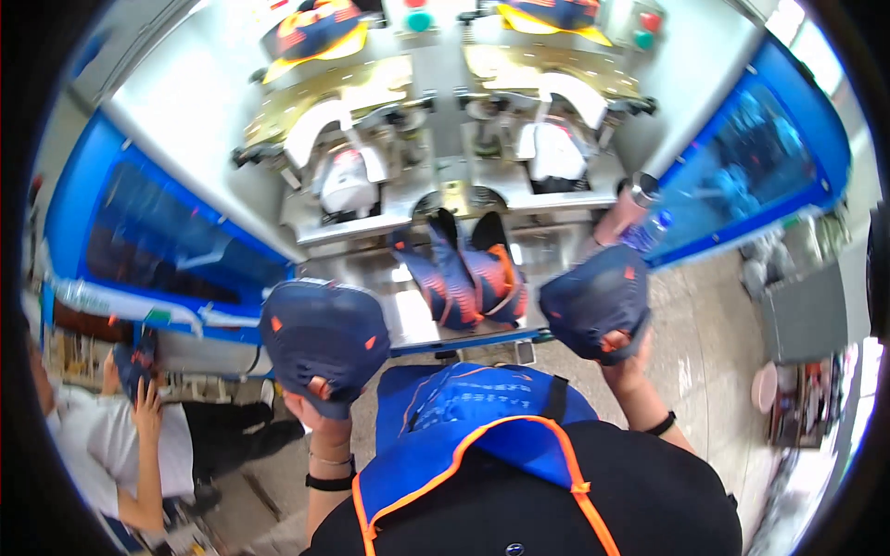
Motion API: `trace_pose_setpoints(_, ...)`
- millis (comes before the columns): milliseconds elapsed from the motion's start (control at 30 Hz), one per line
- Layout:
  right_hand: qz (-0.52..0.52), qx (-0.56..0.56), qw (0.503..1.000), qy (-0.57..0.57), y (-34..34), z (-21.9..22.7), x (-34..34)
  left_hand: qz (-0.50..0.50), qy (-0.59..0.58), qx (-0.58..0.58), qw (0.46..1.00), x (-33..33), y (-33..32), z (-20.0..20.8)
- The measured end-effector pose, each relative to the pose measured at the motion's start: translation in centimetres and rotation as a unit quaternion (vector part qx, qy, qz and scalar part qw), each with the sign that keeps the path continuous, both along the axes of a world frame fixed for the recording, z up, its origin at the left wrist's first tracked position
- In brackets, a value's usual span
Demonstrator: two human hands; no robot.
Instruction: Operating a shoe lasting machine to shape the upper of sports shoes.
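My left hand [320, 419] grips a navy cap [320, 329] with small orange marks, its crown toward the machine. My right hand [632, 369] holds a second navy cap [593, 295] the same way, level with the first. The fingers of both hands are partly hidden by the caps, and some fingertips show through their rear openings. Between the two caps, several navy and orange caps [454, 278] stand nested together on the metal shelf [403, 315] in front of me.
Ahead are two machine stations with white-covered forms [349, 183] [559, 153]. Above them sit yellow-brimmed caps [320, 32] [561, 17]. Blue-framed doors [176, 232] [756, 153] flank the machine. A pink bottle [623, 208] stands at the shelf's right end. On the left, another person [120, 431] handles a dark cap.
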State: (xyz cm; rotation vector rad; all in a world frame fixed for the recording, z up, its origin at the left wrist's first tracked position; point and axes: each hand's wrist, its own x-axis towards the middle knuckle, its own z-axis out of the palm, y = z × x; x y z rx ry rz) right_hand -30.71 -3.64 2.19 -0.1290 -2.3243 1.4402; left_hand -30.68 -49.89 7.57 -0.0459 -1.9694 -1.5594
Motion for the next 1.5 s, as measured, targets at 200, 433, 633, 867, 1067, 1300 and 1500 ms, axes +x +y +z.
trace_pose_setpoints(200,0.004,0.326,0.923,0.205,-1.1,4.2,-1.8,0.133,0.080,-0.391,0.907,-2.5,1.4,-0.1)
trace_pose_setpoints(433,-0.004,0.238,0.965,0.108,0.1,3.3,-1.3,0.065,0.076,-0.496,0.863,-3.0,2.6,-0.7)
trace_pose_setpoints(633,-0.019,0.163,0.983,0.087,0.3,1.8,-1.8,0.054,0.050,-0.514,0.855,-2.7,3.8,-1.8)
trace_pose_setpoints(867,-0.033,0.255,0.963,0.085,0.5,1.3,-2.8,0.058,0.010,-0.466,0.883,-1.7,3.3,-3.2)
trace_pose_setpoints(1067,-0.038,0.287,0.956,0.043,-0.6,-0.4,-3.4,0.099,-0.091,-0.435,0.890,0.7,1.6,-4.1)
trace_pose_setpoints(1300,-0.038,0.317,0.941,-0.110,-0.8,-2.7,-3.6,0.121,-0.175,-0.463,0.861,-2.0,-2.2,-6.0)
trace_pose_setpoints(1500,0.000,0.350,0.937,0.020,-5.6,5.3,-4.3,0.136,-0.284,-0.471,0.824,-5.0,-6.8,-7.6)
